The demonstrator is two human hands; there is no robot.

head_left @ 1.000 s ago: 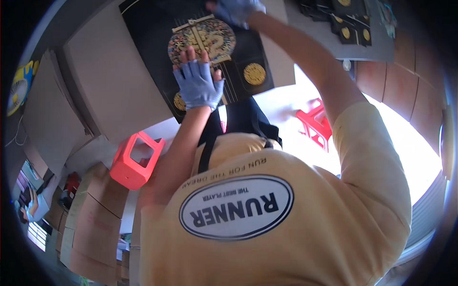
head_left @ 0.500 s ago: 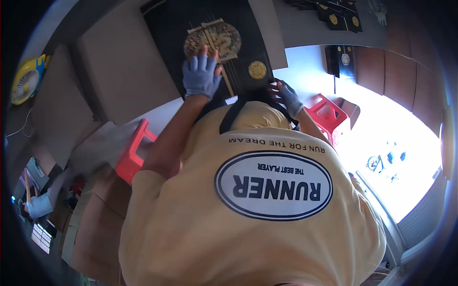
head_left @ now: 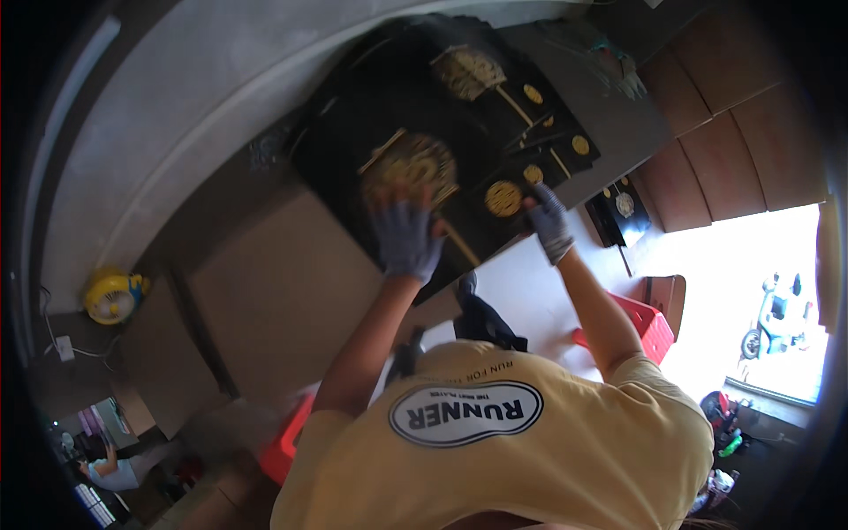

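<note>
Black-gold panel (head_left: pixel 428 163) under L hand (head_left: pixel 408 240); R hand (head_left: pixel 551 226) at edge.

pale wall (head_left: pixel 132 177) behind grey table (head_left: pixel 632 141) | brown cartons (head_left: pixel 751 168) stacked right of table | doorway (head_left: pixel 707 291) full of daylight, right of table's near side | red stool (head_left: pixel 654 334) before table | yellow fan (head_left: pixel 112 298) left of table

Yellow fan (head_left: pixel 113 298) at left, red stools (head_left: pixel 647 325) below the table, stacked brown cartons (head_left: pixel 717 165) at right, scooter (head_left: pixel 777 320) outside.
</note>
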